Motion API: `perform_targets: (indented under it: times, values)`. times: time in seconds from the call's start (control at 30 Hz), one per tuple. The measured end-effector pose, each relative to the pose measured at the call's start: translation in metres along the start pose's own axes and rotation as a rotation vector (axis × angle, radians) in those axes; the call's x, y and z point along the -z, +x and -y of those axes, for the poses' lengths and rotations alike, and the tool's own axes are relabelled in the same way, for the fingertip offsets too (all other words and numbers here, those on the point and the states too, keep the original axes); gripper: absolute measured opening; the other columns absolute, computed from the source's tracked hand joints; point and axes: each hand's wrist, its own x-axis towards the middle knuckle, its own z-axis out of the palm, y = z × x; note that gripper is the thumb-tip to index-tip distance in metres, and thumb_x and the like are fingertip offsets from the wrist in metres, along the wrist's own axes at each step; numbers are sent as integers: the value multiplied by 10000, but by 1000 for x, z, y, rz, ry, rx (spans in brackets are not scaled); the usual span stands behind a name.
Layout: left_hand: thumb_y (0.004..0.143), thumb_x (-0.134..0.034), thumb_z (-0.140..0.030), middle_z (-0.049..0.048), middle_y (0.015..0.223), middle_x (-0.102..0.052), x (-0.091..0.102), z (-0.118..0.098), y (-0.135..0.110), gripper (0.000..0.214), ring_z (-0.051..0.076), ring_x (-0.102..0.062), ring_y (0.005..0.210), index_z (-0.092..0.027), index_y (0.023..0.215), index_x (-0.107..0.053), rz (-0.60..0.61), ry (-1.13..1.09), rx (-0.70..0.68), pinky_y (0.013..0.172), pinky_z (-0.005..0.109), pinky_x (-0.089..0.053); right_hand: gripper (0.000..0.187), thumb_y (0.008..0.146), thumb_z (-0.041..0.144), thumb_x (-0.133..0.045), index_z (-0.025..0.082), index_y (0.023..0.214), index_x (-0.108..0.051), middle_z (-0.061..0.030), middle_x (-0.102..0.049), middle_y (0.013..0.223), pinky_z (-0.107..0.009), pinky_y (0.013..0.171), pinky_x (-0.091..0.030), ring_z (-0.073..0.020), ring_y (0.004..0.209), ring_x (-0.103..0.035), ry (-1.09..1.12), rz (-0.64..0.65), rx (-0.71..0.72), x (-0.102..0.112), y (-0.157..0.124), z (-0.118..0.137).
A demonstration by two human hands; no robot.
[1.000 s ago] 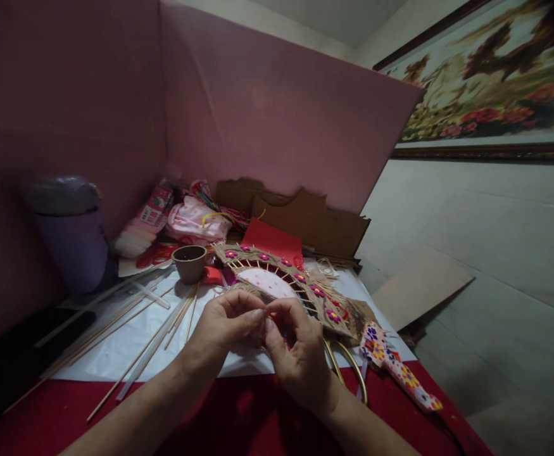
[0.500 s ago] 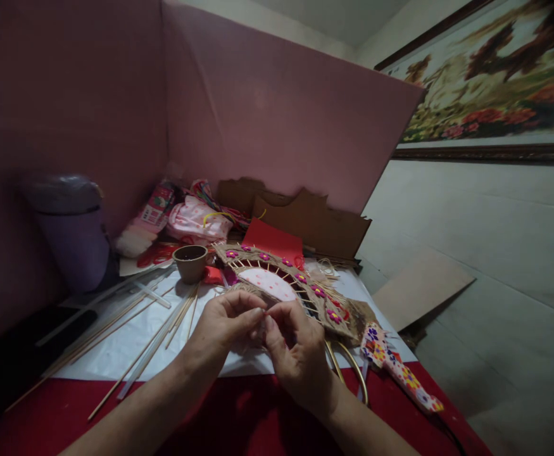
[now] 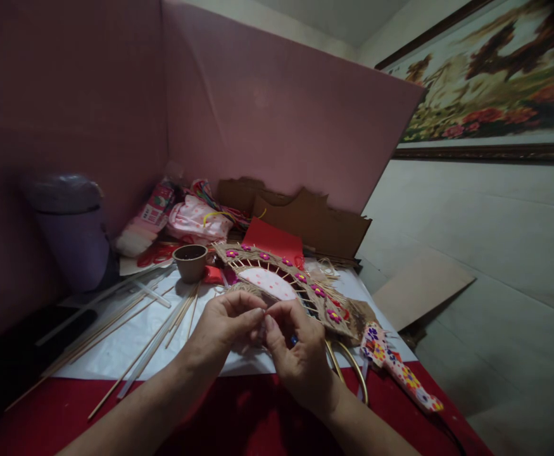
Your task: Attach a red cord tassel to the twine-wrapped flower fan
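Note:
My left hand (image 3: 232, 323) and my right hand (image 3: 298, 348) meet fingertip to fingertip above the front of the white sheet (image 3: 100, 348). Both are pinched closed; whatever lies between the fingertips is too small to make out. A tiny blue spot shows beside the right palm. Just beyond the hands lies a fan-shaped piece (image 3: 318, 291) with thin stick ribs, a burlap-like band with pink flowers, and a pale dotted half-round centre (image 3: 270, 283). Gold-coloured scissor handles (image 3: 359, 373) stick out to the right of my right hand.
Thin sticks (image 3: 176, 323) and clear rods (image 3: 151, 345) lie on the left. Behind them stands a small brown cup (image 3: 190, 263). A purple container (image 3: 75, 237) stands far left, a flower-patterned glue gun (image 3: 400, 367) lies right. Torn cardboard (image 3: 314, 218) leans at the back.
The hands stay pinched together in nearly the same place. A small blue spot now shows beside my right palm.

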Motion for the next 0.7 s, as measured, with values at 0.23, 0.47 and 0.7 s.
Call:
perform_targets:
  times: [0.23, 0.47, 0.7]
  values:
    - [612, -776, -331, -29, 467, -550, 0, 1, 0, 272, 61, -436, 384, -141, 716, -611, -18, -36, 13, 352, 161, -285, 62, 870, 213, -483, 166, 859, -523, -38, -611, 672, -277, 542, -466, -150, 558, -579, 12, 12, -27, 0, 0, -2]
    - [615, -773, -324, -26, 485, -548, 0, 0, 0, 262, 63, -427, 394, -144, 723, -616, -29, -42, 10, 360, 166, -276, 88, 873, 224, -473, 172, 823, -523, -30, -591, 645, -276, 526, -454, -148, 541, -557, 4, 6, -31, 0, -1, -2]
    - [626, -768, -329, -21, 488, -557, 2, 2, 0, 257, 66, -433, 400, -145, 732, -623, -31, -22, 0, 366, 171, -270, 87, 868, 220, -478, 177, 808, -523, -20, -587, 636, -263, 522, -452, -142, 537, -557, -3, 6, -34, 0, 0, -2]
